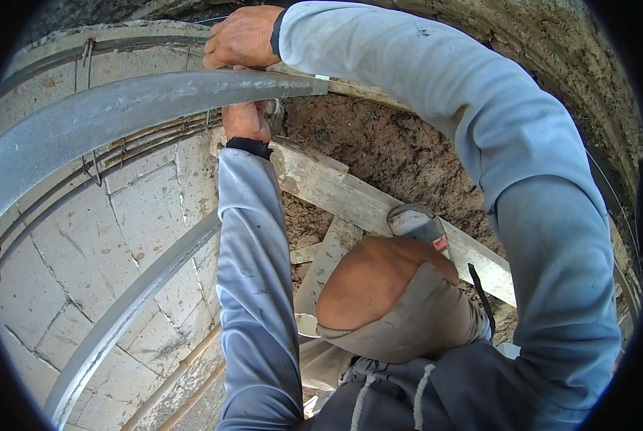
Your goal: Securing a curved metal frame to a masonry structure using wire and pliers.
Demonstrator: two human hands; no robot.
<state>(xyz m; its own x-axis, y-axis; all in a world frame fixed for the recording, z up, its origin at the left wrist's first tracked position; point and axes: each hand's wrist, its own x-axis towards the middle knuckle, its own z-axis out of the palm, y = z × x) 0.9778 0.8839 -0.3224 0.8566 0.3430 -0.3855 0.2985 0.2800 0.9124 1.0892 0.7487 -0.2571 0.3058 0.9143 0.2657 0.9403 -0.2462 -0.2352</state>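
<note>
My left hand (244, 118) grips the long grey curved strip (120, 115) from below, near its narrow right end, partly hidden by it. My right hand (242, 37) is just above the strip, fingers curled; what they hold is hidden. Steel bars (98, 44) with wire ties run along the curved concrete block wall (141, 208) beside both hands. My bare knee (375, 280) is bent low in view, over a shoe resting on a wooden plank (314, 172).
A second grey curved strip (127, 309) slants across the lower left, near timber battens (170, 388). Rough dug soil (379, 144) lies beyond the plank, and an earth bank (566, 86) curves round the upper right. More boards (330, 251) lie crosswise under my leg.
</note>
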